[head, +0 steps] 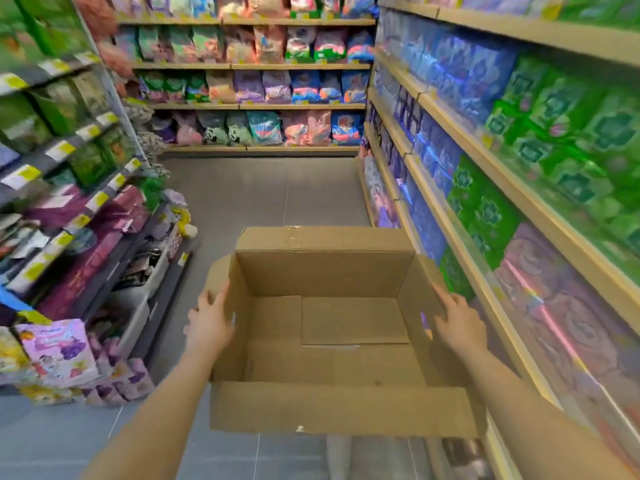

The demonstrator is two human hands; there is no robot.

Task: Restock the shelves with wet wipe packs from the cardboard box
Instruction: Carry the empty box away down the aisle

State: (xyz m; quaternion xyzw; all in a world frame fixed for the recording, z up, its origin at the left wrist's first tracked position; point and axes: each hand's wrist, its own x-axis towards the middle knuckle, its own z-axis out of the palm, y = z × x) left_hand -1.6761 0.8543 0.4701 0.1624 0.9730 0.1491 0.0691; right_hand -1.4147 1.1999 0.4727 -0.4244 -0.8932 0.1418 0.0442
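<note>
I carry an open cardboard box (325,407) in front of me above the aisle floor. Its flaps are folded out and its inside shows only bare cardboard, with no packs in it. My left hand (211,320) presses flat against the box's left wall, fingers straight. My right hand (459,322) lies flat on the right wall, fingers spread over its rim. To the right, wooden shelves (464,147) hold rows of blue, green and purple wet wipe packs (485,216), blurred by motion.
On the left, dark shelves (59,157) with yellow price tags hold green and purple goods. Pink and purple packs (62,351) are stacked on the floor at lower left. The aisle ends at a back shelf (249,105) of bagged goods. Grey tiled floor (263,192) stretches ahead.
</note>
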